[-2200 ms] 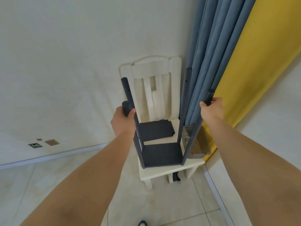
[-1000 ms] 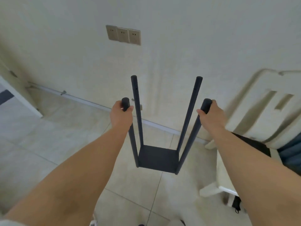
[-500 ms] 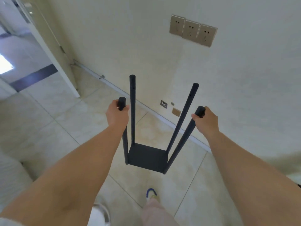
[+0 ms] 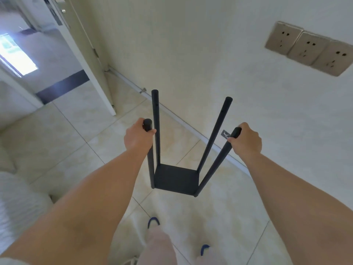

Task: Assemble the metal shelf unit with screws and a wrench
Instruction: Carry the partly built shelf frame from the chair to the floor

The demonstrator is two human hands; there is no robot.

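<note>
Tiled floor (image 4: pixel 80 131) below, dark shelf unit (image 4: pixel 176 177) — four upright poles, both hands gripping two

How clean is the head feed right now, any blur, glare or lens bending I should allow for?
Head view: the shelf frame and both hands read sharp; the doorway at upper left is blown out and smeared; the wall sockets tilt and the skirting line slants, wide-angle distortion; lighting is soft, with no hard shadows.

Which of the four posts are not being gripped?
The two far posts, far-left post and far-right post, stand free; left hand and right hand grip the near ones.
</note>
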